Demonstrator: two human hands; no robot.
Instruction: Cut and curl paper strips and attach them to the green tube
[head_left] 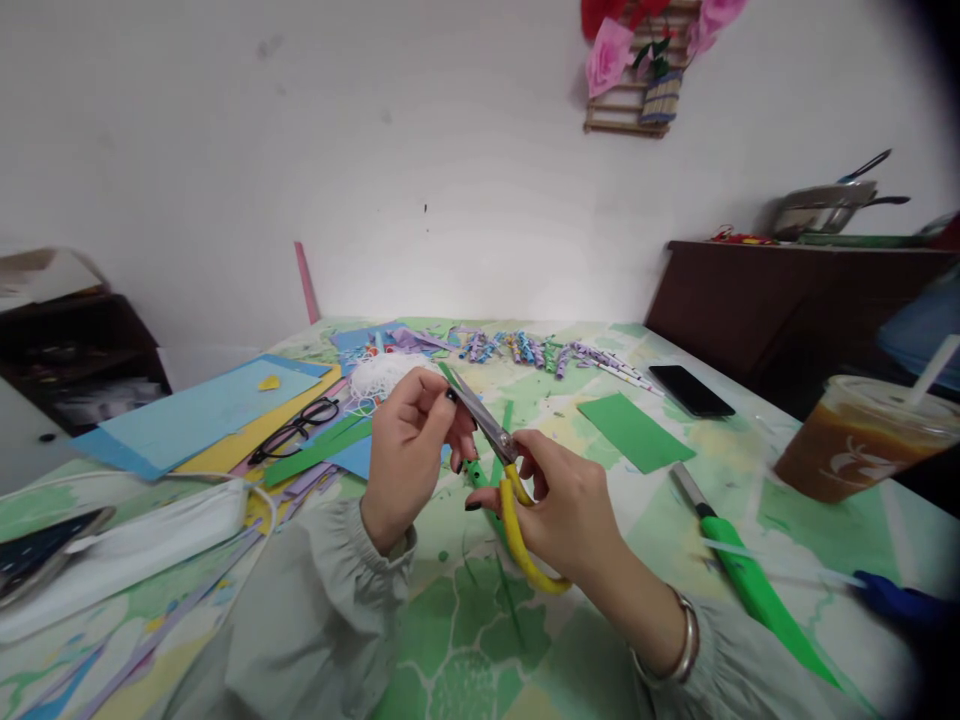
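My right hand (566,495) grips scissors (517,510) with yellow handles and metal blades. The blades point up and left, and their tips lie beside the fingers of my left hand (409,445). Those fingers are closed in a pinch on a piece of green paper (445,371), of which only a small end shows by the blades. Below the fingers a green paper piece with dark spots (475,474) is partly hidden by my hands. Whether the blades are closed on the paper cannot be made out.
Blue paper sheets (217,405), black-framed glasses (296,425) and a white mask (165,535) lie left. Curled paper pieces (517,348) and white string (394,373) lie behind. A green sheet (636,432), phone (691,390), green-handled tool (750,570) and drink cup (862,445) are right.
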